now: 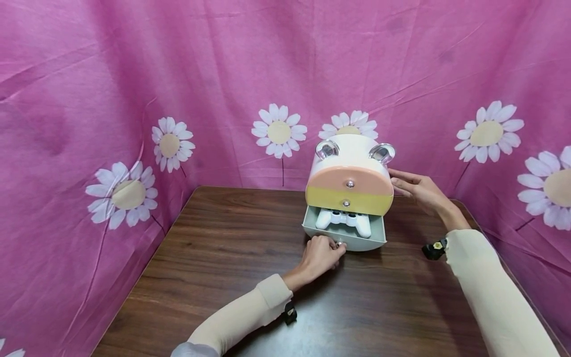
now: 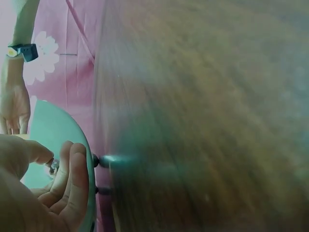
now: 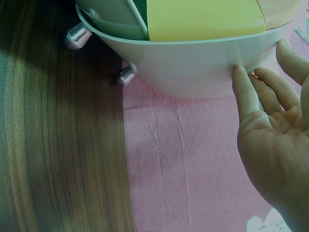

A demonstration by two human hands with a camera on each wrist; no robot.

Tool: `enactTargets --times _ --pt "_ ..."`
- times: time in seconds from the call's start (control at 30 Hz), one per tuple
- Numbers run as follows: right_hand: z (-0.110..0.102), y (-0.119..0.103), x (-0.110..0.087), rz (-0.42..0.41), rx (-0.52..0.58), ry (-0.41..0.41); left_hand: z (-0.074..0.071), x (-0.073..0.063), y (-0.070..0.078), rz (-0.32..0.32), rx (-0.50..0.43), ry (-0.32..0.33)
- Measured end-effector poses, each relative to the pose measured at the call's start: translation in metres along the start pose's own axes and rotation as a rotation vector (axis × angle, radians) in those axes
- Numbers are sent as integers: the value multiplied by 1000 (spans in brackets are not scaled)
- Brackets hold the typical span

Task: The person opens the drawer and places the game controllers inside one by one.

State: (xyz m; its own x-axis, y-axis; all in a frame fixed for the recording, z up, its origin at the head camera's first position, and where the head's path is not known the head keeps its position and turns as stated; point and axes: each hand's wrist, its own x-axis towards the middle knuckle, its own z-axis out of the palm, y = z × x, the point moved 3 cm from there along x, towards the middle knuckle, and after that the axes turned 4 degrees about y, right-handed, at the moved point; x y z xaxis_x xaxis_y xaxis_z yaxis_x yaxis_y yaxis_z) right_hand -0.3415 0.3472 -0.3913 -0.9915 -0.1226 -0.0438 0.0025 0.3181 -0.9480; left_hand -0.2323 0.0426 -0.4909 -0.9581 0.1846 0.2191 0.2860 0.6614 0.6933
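Observation:
A small rounded drawer box with two silvery ear-like rings stands on the table. Its peach top drawer and yellow middle drawer are closed, while the pale green bottom drawer is pulled out. A white game controller lies inside that drawer. My left hand pinches the small knob on the green drawer's front. On the box's right side, my right hand rests its fingertips against the white wall, with fingers fairly straight.
The dark brown wooden table carries the box near its back edge. Behind and at both sides hangs a pink cloth printed with white daisies. Short silvery feet lift the box off the tabletop.

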Motion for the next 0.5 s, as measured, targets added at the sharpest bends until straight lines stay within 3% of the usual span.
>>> enactTargets --times 0.13,0.5 --pt "0 -1 -1 -9 23 -1 2 6 -1 -23 -36 1" --pt "0 -1 -1 -17 49 -4 8 26 -2 -22 -22 54"
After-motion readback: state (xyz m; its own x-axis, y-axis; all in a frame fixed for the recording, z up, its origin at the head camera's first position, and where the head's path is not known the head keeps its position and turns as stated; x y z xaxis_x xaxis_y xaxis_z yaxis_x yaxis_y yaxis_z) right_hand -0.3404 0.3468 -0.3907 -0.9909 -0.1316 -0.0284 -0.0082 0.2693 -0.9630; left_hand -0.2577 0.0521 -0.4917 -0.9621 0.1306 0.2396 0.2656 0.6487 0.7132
